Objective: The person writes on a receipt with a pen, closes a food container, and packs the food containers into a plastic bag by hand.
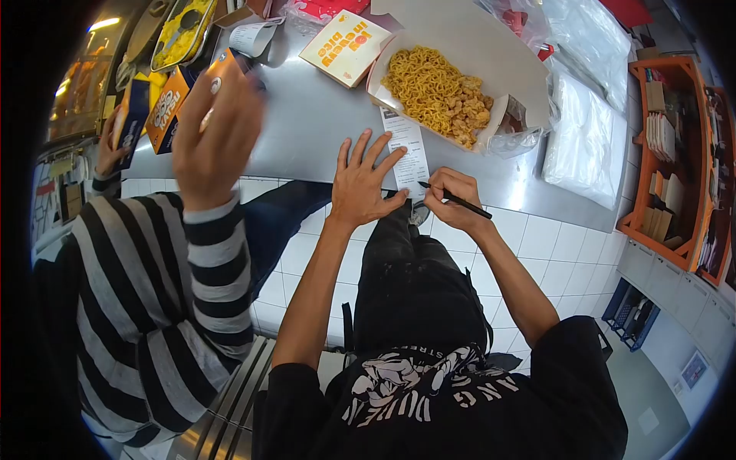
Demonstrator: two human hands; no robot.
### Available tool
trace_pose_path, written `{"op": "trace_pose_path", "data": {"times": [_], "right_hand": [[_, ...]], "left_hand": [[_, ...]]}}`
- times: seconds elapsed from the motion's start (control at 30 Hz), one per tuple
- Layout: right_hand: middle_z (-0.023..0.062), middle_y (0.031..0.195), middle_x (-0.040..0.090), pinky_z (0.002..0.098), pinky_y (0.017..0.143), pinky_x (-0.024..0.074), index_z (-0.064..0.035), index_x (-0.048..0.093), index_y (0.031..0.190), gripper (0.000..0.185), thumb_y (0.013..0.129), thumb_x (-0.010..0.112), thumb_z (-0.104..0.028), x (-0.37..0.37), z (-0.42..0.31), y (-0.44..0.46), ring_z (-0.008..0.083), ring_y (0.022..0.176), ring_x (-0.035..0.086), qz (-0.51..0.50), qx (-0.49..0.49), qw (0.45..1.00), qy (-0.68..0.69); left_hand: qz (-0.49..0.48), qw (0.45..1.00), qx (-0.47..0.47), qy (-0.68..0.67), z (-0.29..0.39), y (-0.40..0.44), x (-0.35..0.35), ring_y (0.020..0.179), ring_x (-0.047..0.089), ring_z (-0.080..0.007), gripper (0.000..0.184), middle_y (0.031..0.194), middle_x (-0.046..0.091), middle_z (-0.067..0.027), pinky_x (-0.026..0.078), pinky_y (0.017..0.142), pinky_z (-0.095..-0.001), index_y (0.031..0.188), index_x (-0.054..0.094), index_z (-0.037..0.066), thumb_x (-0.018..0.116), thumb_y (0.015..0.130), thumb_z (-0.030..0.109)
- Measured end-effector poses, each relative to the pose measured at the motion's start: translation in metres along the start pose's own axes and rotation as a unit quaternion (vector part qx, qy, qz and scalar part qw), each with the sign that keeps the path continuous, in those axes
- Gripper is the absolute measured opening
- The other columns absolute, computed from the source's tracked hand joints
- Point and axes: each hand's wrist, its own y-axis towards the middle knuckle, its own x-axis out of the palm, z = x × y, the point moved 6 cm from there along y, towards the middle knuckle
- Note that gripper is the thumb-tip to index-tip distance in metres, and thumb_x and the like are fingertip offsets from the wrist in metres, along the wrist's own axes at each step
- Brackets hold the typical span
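A printed paper slip [410, 157] lies at the front edge of the steel table [299, 146]. My left hand [360, 180] rests with spread fingers on the table, its fingertips touching the slip's left side. In my right hand [454, 198] is a black pen [466, 205], its tip at the slip's lower right part. Just beyond the slip stands an open box [491, 54] holding noodles [422, 84] and pieces of fried food [468, 111]. A closed printed box [345, 47] sits to its left.
A co-worker in a striped sleeve [218, 268] stands at my left, one hand [215, 130] blurred over orange boxes [165, 111]. A tray of yellow food [180, 38] is at the back left. Clear plastic bags [586, 138] lie right; an orange shelf [636, 153] stands beyond.
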Motion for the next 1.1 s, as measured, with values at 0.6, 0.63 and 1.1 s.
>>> {"op": "trace_pose_path", "data": {"times": [0.6,0.63,1.1], "right_hand": [[0.0098,0.073,0.058,0.0357,0.055,0.0429,-0.0005,0.051,0.07,0.015,0.073,0.065,-0.004,-0.008,0.008,0.003,0.0205,0.06,0.056,0.023,-0.02,0.993,-0.112],[0.01,0.073,0.058,0.036,0.055,0.0429,-0.0003,0.052,0.07,0.015,0.073,0.065,-0.004,-0.007,0.008,0.002,0.0207,0.06,0.056,0.026,-0.021,0.993,-0.111],[0.0096,0.067,0.053,0.0331,0.055,0.0418,0.0012,0.049,0.069,0.018,0.07,0.067,0.004,-0.015,0.057,0.007,0.0229,0.058,0.053,0.028,0.019,0.999,-0.008]], "left_hand": [[-0.073,0.991,-0.072,-0.089,-0.014,0.0,0.029,0.12,0.048,-0.0367,0.068,0.13,0.052,-0.0175,0.036,0.102,-0.0477,0.132,0.051,0.014,0.074,0.072,0.033],[-0.077,0.99,-0.076,-0.092,-0.013,-0.001,0.031,0.119,0.049,-0.0368,0.068,0.129,0.053,-0.0181,0.037,0.102,-0.0472,0.132,0.05,0.013,0.075,0.072,0.032],[-0.054,0.991,-0.063,-0.108,-0.01,0.023,0.078,0.131,0.037,-0.0327,0.077,0.141,0.039,-0.0101,0.032,0.106,-0.0516,0.136,0.046,0.019,0.078,0.066,0.025]]}}
